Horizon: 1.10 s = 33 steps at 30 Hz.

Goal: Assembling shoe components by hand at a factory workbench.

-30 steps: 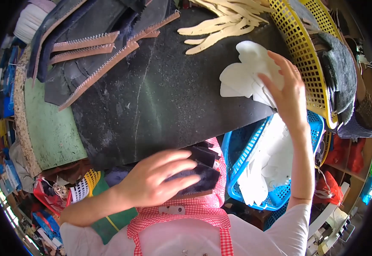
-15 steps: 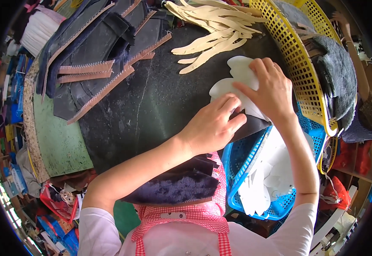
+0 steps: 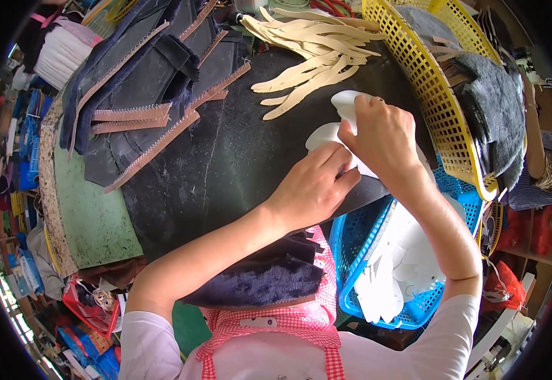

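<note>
Along the left of the black worktop (image 3: pixel 175 171), navy pieces (image 3: pixel 127 88) with tan, zigzag-edged borders lie heaped. Rightward, past a dark plush bundle (image 3: pixel 263 278) on the lap, the left hand (image 3: pixel 317 183) has thumb and fingers curled close at the lower side of a white lobed piece (image 3: pixel 323 136) (one sheet or several, I cannot tell), which is at the worktop's right part, below some cream strips (image 3: pixel 326 47). The right hand (image 3: pixel 383 136) arches over it; both sets of fingertips are partly hidden, so I cannot tell whether either pinches it. The step looks like two-handed handling; moving the piece cleanly would call for a firm edge hold. Farther right, a blue basket (image 3: pixel 352 237) holds white sheets (image 3: pixel 412 266), beside a yellow basket (image 3: pixel 437 107).
</note>
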Tool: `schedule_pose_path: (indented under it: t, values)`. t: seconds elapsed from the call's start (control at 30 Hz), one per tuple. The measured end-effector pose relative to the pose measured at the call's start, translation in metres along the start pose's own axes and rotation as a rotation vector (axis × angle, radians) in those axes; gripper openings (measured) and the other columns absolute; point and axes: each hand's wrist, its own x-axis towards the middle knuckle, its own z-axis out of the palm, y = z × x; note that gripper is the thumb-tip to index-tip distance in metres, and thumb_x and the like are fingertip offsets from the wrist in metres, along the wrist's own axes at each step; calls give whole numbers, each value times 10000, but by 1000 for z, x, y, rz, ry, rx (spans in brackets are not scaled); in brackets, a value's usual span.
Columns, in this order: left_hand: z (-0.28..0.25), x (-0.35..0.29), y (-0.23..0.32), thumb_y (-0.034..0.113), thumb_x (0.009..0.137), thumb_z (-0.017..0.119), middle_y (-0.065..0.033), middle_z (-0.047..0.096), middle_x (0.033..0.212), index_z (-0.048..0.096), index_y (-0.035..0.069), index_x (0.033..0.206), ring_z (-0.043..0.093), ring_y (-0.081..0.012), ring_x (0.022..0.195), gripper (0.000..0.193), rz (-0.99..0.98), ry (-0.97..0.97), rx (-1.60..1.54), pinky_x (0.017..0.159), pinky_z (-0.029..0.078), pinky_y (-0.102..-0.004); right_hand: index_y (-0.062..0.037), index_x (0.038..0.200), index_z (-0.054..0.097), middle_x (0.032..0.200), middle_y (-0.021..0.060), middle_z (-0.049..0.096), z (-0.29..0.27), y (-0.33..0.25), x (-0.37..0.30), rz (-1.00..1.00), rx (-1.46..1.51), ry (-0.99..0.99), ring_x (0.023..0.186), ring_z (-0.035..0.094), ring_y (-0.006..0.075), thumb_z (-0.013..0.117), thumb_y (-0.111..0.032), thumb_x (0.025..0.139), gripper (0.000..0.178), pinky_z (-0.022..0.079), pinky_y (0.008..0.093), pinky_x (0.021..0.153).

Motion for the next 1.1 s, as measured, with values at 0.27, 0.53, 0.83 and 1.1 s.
schedule_pose_path:
  t: [0.27, 0.53, 0.83, 1.1]
  values:
    - [11, 11, -1, 245, 868, 662, -163, 460, 1478, 466, 56, 1445, 465, -320, 1323, 638, -30, -35, 193, 1113, 391, -435, -34, 900, 699, 682, 81, 665, -7, 76, -11, 386, 700, 90, 568, 635, 148, 624, -234, 960, 222, 538, 325, 573]
    - [-12, 27, -6, 499, 798, 771, -243, 455, 1472, 401, -28, 1469, 449, -398, 1353, 930, -99, -26, -95, 1142, 345, -482, 5, 968, 630, 809, -17, 632, -81, 101, -39, 335, 672, 780, 711, 517, 42, 561, -215, 1058, 247, 428, 217, 624]
    - [-100, -14, 15, 260, 1040, 494, -261, 602, 745, 580, -56, 873, 613, -476, 771, 367, -411, -4, -554, 681, 454, -514, 14, 1074, 669, 1024, 90, 677, -74, -40, -3, -120, 931, 372, 832, 623, 153, 697, -185, 930, 247, 492, 276, 737]
    - [-276, -24, -58, 327, 948, 687, -118, 707, 1128, 700, 10, 1108, 697, -230, 891, 355, -222, 569, 75, 806, 552, -355, -63, 930, 569, 768, -61, 521, -74, -61, 13, 70, 1484, -66, 696, 425, 11, 590, -217, 1037, 188, 322, 175, 633]
